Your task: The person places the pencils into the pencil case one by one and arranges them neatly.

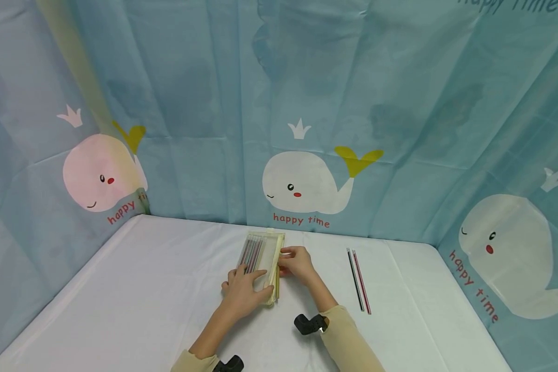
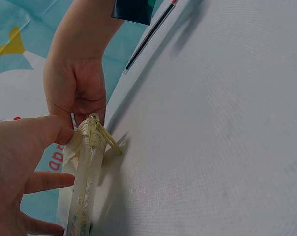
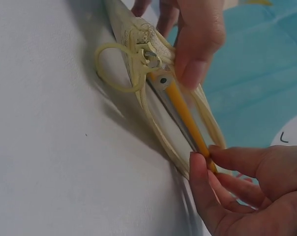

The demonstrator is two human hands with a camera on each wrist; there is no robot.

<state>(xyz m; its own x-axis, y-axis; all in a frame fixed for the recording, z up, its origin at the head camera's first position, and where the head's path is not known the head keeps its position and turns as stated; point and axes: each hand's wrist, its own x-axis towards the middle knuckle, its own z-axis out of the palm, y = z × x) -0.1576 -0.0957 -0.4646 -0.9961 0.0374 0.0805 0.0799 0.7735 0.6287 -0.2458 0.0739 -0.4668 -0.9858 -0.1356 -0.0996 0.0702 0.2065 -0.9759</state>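
Observation:
A flat see-through pouch (image 1: 270,252) with a cream border has its zip side toward my right hand. Dark and reddish slim rods (image 1: 252,252) show inside. Spread across the pouch's top is my left hand (image 1: 243,294), the thumb at the zip edge. My right hand (image 1: 296,264) works at the open zip side. Its thumb and fingers pinch the far end of a slim yellow stick (image 3: 185,110) in the opening; a grey round end with a dark dot faces the right wrist camera. Close to that end hangs a cream pull loop (image 3: 100,61).
To the right, a black pen refill (image 1: 355,281) and a red one (image 1: 362,281) lie side by side on the white tablecloth (image 1: 135,305). Blue curtains (image 1: 195,103) with whale prints stand behind and beside the table. Black wrist cameras (image 1: 309,324) sit at both cuffs.

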